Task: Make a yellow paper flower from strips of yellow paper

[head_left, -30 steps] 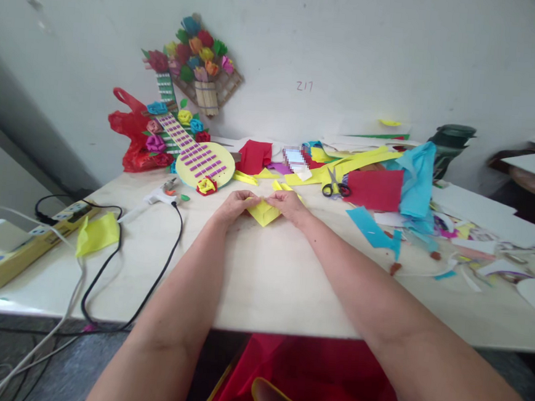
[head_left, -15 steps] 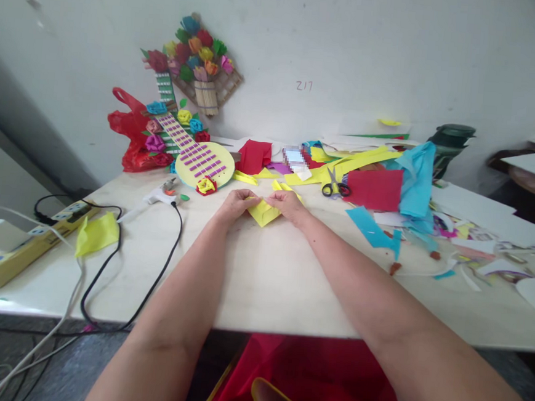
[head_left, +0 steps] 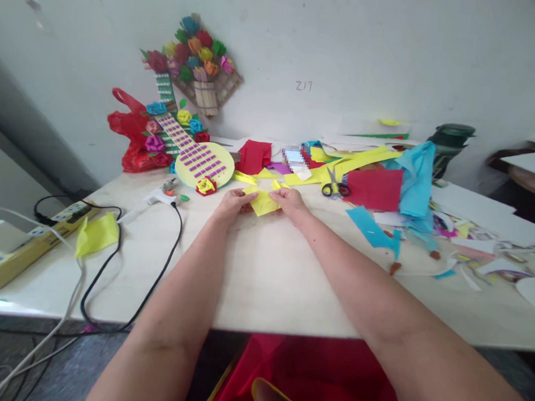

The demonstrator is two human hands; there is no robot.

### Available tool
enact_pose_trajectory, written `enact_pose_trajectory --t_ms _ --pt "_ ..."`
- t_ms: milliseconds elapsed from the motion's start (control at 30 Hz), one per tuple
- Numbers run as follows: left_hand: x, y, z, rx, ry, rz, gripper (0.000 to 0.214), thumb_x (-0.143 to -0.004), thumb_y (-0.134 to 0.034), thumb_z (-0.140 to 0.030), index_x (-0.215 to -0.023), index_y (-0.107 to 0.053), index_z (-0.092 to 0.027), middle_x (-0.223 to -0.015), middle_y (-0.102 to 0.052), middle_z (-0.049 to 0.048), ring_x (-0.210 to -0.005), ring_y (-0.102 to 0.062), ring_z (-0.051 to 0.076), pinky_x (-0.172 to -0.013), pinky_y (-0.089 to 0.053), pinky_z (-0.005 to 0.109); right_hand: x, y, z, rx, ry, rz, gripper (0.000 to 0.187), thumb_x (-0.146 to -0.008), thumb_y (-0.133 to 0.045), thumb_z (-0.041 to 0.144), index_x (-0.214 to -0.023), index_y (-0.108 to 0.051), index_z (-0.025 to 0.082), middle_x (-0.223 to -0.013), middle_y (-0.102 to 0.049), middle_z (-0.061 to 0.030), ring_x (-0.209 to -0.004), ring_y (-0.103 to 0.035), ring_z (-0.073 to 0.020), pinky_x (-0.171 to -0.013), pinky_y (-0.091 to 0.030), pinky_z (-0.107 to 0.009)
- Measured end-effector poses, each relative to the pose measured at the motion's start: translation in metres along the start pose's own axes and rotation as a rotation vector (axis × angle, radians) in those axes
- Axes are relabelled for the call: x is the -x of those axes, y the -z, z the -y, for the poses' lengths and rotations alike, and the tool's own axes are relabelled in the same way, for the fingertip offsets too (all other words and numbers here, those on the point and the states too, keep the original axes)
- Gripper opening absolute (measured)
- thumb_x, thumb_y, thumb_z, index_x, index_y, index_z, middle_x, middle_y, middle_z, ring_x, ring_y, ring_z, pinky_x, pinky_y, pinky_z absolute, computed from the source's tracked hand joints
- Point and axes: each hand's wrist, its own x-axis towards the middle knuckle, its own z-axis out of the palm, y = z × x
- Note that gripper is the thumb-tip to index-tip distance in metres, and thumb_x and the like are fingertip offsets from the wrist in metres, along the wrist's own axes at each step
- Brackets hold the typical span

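To handle the piece well, the left hand (head_left: pixel 234 205) should probably pinch only lightly, the yellow paper (head_left: pixel 262 204) at the frame's centre should be pulled evenly flat, and the right hand (head_left: pixel 289 203) should match that tension, since paper this thin-looking could crease or tear. As for pose, the left forearm slants up from the bottom edge, left of centre, its fingers closed on the paper's left side; one corner points down the frame; the right forearm reaches in from the lower right, thumb and fingers gripping the paper's right side, near the scissors (head_left: pixel 335 182).
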Motion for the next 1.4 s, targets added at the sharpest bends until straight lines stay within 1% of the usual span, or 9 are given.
enact_pose_trajectory --t_ms 133,333,500,600,700,833,967,1200,1400 --pt "-0.001 0.0 0.001 0.004 -0.007 0.006 0.035 -0.047 -0.079 -0.031 -0.073 -0.063 -0.013 -0.071 -0.067 0.0054 -0.067 -0.062 0.018 -0.061 -0.049 0.029 -0.001 0.0 -0.003 -0.005 0.014 0.041 0.014 -0.066 -0.062 0.029 -0.068 -0.059 0.015 -0.058 -0.059 0.0021 -0.05 -0.053 -0.01 -0.042 -0.041 -0.02" --pt "0.003 -0.002 -0.002 0.059 -0.122 0.005 0.033 -0.049 -0.078 -0.033 -0.067 -0.06 -0.012 -0.061 -0.063 0.0017 -0.056 -0.059 0.014 -0.055 -0.046 0.025 -0.001 0.002 -0.005 0.04 0.019 0.173 0.025 -0.054 -0.073 0.034 -0.059 -0.057 0.015 -0.051 -0.055 0.0042 -0.047 -0.048 -0.0071 -0.045 -0.04 -0.019" --pt "0.004 -0.003 -0.002 0.047 -0.137 0.015 0.037 -0.051 -0.078 -0.035 -0.077 -0.063 -0.012 -0.064 -0.063 0.0027 -0.059 -0.059 0.015 -0.054 -0.044 0.024 0.003 -0.001 0.001 0.099 -0.006 0.176 0.028 -0.05 -0.075 0.036 -0.059 -0.06 0.014 -0.045 -0.048 0.006 -0.043 -0.04 -0.0043 -0.039 -0.029 -0.016" --pt "0.002 -0.002 -0.001 0.043 -0.113 0.046 0.041 -0.049 -0.078 -0.034 -0.081 -0.065 -0.012 -0.071 -0.065 0.0043 -0.065 -0.061 0.016 -0.059 -0.046 0.025 0.001 -0.002 -0.001 0.076 -0.026 0.12 0.029 -0.051 -0.074 0.038 -0.062 -0.061 0.014 -0.042 -0.044 0.0068 -0.04 -0.035 -0.0041 -0.036 -0.024 -0.017" --pt "0.0 -0.001 0.001 0.043 -0.1 0.048 0.042 -0.048 -0.079 -0.033 -0.081 -0.065 -0.011 -0.073 -0.066 0.005 -0.07 -0.062 0.018 -0.064 -0.047 0.028 -0.002 -0.002 -0.006 0.066 -0.035 0.101 0.031 -0.051 -0.074 0.039 -0.065 -0.062 0.015 -0.042 -0.045 0.0064 -0.04 -0.037 -0.0048 -0.036 -0.024 -0.017" --pt "0.0 0.0 0.001 0.032 -0.117 0.035 0.039 -0.049 -0.078 -0.033 -0.08 -0.066 -0.011 -0.072 -0.066 0.0046 -0.07 -0.062 0.018 -0.065 -0.048 0.029 -0.002 -0.001 -0.005 0.117 -0.028 0.148 0.031 -0.052 -0.074 0.039 -0.065 -0.061 0.014 -0.043 -0.049 0.0053 -0.04 -0.039 -0.0051 -0.037 -0.025 -0.017" --pt "0.003 -0.001 -0.001 0.024 -0.107 0.017 0.039 -0.049 -0.078 -0.033 -0.079 -0.066 -0.011 -0.071 -0.066 0.0051 -0.071 -0.062 0.019 -0.065 -0.048 0.029 0.002 -0.001 0.001 0.143 -0.029 0.2 0.029 -0.053 -0.074 0.037 -0.058 -0.058 0.014 -0.041 -0.047 0.0057 -0.038 -0.036 -0.0036 -0.037 -0.023 -0.018" --pt "0.002 -0.004 0.004 0.127 -0.113 0.102 0.044 -0.054 -0.076 -0.03 -0.091 -0.065 -0.009 -0.087 -0.068 0.011 -0.081 -0.063 0.023 -0.072 -0.049 0.034 0.001 -0.004 0.0 0.055 -0.018 0.144 0.024 -0.063 -0.069 0.032 -0.058 -0.054 0.014 -0.049 -0.059 0.0008 -0.038 -0.04 -0.003 -0.036 -0.025 -0.016" --pt "0.0 -0.005 0.007 0.138 -0.154 0.039 0.041 -0.053 -0.076 -0.03 -0.086 -0.065 -0.009 -0.083 -0.068 0.0104 -0.076 -0.064 0.022 -0.07 -0.05 0.034 0.003 -0.004 0.002 0.099 -0.02 0.219 0.023 -0.062 -0.07 0.03 -0.058 -0.056 0.013 -0.053 -0.061 -0.0002 -0.038 -0.04 -0.0025 -0.033 -0.023 -0.015"
